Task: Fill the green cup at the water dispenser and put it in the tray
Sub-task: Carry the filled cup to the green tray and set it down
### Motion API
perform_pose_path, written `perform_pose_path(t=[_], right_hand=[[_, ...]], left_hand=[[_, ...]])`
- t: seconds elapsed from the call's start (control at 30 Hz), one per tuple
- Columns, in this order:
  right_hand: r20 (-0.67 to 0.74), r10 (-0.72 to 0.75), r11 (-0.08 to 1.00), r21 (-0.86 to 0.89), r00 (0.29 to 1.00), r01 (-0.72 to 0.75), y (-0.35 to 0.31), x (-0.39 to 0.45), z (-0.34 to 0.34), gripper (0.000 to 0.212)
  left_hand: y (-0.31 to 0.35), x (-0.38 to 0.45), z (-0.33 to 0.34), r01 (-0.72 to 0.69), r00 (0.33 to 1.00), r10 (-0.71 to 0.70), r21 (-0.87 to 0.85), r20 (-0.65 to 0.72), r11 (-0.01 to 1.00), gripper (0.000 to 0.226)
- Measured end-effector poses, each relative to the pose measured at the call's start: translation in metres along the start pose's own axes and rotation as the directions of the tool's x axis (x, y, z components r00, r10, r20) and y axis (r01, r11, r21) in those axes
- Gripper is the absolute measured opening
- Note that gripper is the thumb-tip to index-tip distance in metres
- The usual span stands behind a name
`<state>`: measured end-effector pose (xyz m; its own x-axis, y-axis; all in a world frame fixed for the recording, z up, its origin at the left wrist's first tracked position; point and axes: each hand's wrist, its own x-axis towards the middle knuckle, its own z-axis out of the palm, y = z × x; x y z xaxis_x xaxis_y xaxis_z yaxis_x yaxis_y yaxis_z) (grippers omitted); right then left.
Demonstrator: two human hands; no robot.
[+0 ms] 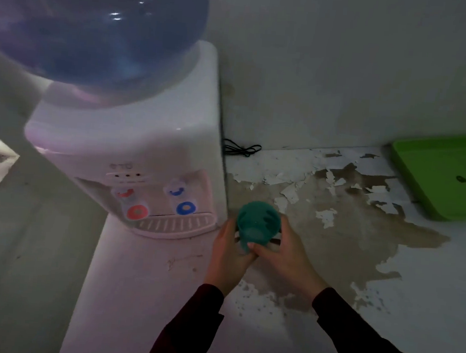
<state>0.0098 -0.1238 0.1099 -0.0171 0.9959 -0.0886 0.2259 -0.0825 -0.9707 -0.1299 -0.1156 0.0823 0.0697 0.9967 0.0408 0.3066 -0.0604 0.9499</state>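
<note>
The green cup (256,224) is upright between both hands, just right of the white water dispenser (144,151). My left hand (229,255) wraps its left side and my right hand (284,254) holds its right side and front. The cup is a little right of the dispenser's drip grille (177,223), close to the blue tap (185,208); the red tap (137,212) is further left. Whether there is water in the cup is not clear. The bright green tray (429,176) lies at the far right against the wall.
A large blue bottle (93,23) sits on top of the dispenser. The counter (347,242) has peeling paint and brown patches. A black cord (241,149) lies behind the dispenser by the wall. The counter's left edge drops to the floor.
</note>
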Motion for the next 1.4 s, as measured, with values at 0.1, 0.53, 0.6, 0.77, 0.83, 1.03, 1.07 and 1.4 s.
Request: perform_pose_path(t=[0.1,0.53,0.6,0.77,0.83,1.03,1.07,1.4], right_hand=[[-0.082,-0.028,0.999,0.024,0.996,0.030,0.002,0.006,-0.039,0.064],[-0.291,-0.067,0.998,-0.014,0.954,0.066,0.029,0.031,-0.280,0.072],[-0.302,-0.064,0.998,-0.032,0.951,0.057,0.037,0.034,-0.315,0.071],[-0.282,-0.062,0.996,-0.086,0.958,0.039,0.061,0.050,-0.404,0.074],[-0.280,-0.048,0.996,-0.083,0.959,0.026,0.071,0.059,-0.432,0.074],[-0.290,0.024,0.998,-0.047,0.957,-0.039,0.109,0.092,-0.482,0.075],[-0.291,0.035,0.997,-0.049,0.956,-0.051,0.114,0.096,-0.487,0.075],[-0.322,0.106,0.993,-0.006,0.941,-0.114,0.151,0.127,-0.531,0.072]], left_hand=[[0.024,0.017,0.032,-0.059,0.997,0.056,0.047,0.062,0.997,0.061],[0.125,0.092,0.245,-0.163,0.946,0.146,0.036,0.290,0.986,0.067],[0.137,0.100,0.275,-0.179,0.934,0.150,0.060,0.324,0.982,0.062],[0.155,0.126,0.354,-0.226,0.902,0.151,0.144,0.405,0.963,0.061],[0.162,0.138,0.382,-0.211,0.892,0.120,0.167,0.436,0.963,0.060],[0.171,0.167,0.445,-0.028,0.870,-0.063,0.176,0.488,0.984,0.054],[0.170,0.172,0.452,-0.011,0.866,-0.085,0.187,0.493,0.982,0.054],[0.168,0.205,0.510,0.072,0.837,-0.183,0.228,0.515,0.971,0.050]])
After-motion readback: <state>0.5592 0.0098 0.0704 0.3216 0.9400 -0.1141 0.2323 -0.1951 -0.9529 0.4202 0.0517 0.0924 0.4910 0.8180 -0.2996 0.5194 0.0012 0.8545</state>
